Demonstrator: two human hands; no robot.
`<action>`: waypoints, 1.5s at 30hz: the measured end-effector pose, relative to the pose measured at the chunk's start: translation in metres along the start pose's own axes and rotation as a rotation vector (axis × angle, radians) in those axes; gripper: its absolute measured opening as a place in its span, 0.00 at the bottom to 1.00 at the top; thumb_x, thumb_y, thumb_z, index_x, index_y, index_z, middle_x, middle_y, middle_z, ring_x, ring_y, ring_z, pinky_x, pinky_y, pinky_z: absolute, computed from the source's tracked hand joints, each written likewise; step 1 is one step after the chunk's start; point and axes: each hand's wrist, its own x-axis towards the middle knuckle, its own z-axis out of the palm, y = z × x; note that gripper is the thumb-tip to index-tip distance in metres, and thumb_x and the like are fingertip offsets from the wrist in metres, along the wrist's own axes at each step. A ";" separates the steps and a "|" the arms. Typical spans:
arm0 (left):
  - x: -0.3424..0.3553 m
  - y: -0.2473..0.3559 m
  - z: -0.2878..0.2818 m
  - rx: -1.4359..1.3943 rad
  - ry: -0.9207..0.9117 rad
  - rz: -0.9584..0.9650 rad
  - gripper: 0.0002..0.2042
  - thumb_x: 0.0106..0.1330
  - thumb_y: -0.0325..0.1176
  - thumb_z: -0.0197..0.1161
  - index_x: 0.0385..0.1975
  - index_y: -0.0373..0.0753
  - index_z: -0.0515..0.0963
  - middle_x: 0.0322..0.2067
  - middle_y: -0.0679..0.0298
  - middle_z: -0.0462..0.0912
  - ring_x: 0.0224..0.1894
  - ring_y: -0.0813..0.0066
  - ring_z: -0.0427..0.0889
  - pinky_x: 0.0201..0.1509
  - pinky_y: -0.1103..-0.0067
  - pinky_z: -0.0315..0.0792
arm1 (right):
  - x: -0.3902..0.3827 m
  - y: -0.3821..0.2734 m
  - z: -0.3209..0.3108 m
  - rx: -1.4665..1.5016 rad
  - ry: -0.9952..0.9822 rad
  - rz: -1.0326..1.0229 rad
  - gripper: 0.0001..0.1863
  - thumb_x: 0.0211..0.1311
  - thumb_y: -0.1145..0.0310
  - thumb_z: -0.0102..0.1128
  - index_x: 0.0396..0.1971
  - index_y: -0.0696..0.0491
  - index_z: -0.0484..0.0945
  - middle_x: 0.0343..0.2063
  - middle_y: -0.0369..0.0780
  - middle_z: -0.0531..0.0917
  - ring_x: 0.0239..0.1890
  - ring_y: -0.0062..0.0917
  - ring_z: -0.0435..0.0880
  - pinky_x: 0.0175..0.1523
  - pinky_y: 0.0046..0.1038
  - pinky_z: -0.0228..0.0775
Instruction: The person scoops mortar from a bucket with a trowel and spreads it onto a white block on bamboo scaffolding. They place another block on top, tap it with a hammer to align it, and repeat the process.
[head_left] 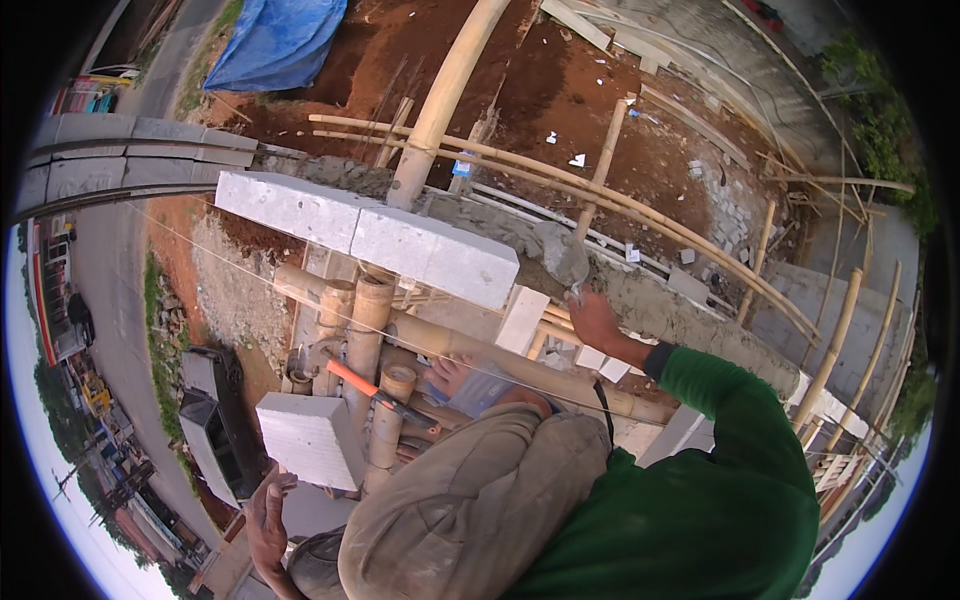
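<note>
My right hand (598,325) grips a trowel (563,258), its blade over wet grey mortar (650,300) along the wall top. Left of the trowel, two pale blocks (430,260) lie end to end. My left hand (268,515), at lower left, has loosely bent, parted fingers just below another pale block (305,435); whether it touches that block I cannot tell. An orange-handled tool (355,375) with a metal head lies on bamboo poles (362,325) beside that block. A taut string runs diagonally across the bamboo.
A raised bamboo scaffold surrounds me, with a long rail (680,230) beyond the wall and a tall pole (445,95) ahead. Below are red soil, a blue tarp (270,40), rubble, a road (150,320) and a parked dark vehicle (210,420). My bent knee fills the lower middle.
</note>
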 end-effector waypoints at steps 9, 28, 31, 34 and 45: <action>0.000 0.002 0.001 0.039 -0.006 -0.007 0.30 0.85 0.53 0.51 0.55 0.27 0.84 0.45 0.47 0.90 0.50 0.57 0.89 0.60 0.64 0.79 | -0.017 0.000 0.023 0.151 -0.060 -0.092 0.24 0.80 0.54 0.55 0.45 0.66 0.77 0.35 0.63 0.84 0.43 0.63 0.83 0.49 0.56 0.73; -0.010 0.012 0.003 0.093 0.025 -0.018 0.28 0.85 0.52 0.50 0.49 0.28 0.86 0.43 0.47 0.91 0.49 0.54 0.89 0.58 0.65 0.77 | 0.108 -0.042 -0.132 0.762 -0.311 0.053 0.10 0.74 0.64 0.60 0.37 0.56 0.75 0.22 0.32 0.73 0.15 0.19 0.70 0.18 0.27 0.60; -0.016 0.014 0.001 0.120 0.041 -0.037 0.28 0.85 0.52 0.50 0.48 0.29 0.86 0.44 0.48 0.91 0.49 0.54 0.89 0.59 0.65 0.77 | 0.132 -0.069 -0.171 0.762 -0.142 -0.147 0.08 0.74 0.66 0.58 0.41 0.55 0.76 0.24 0.31 0.73 0.14 0.17 0.68 0.17 0.25 0.58; -0.023 0.017 0.002 0.112 0.056 -0.074 0.28 0.84 0.52 0.50 0.48 0.30 0.86 0.44 0.48 0.91 0.50 0.54 0.88 0.59 0.65 0.76 | 0.153 -0.086 -0.180 0.790 0.123 -0.294 0.09 0.75 0.66 0.59 0.44 0.56 0.76 0.25 0.33 0.75 0.17 0.18 0.72 0.19 0.28 0.63; -0.024 0.023 0.006 0.054 0.034 -0.129 0.29 0.84 0.54 0.51 0.47 0.29 0.87 0.44 0.49 0.91 0.49 0.58 0.88 0.58 0.68 0.76 | 0.104 -0.139 -0.085 0.340 0.291 -0.616 0.15 0.69 0.68 0.65 0.49 0.61 0.76 0.35 0.59 0.85 0.41 0.58 0.86 0.47 0.51 0.75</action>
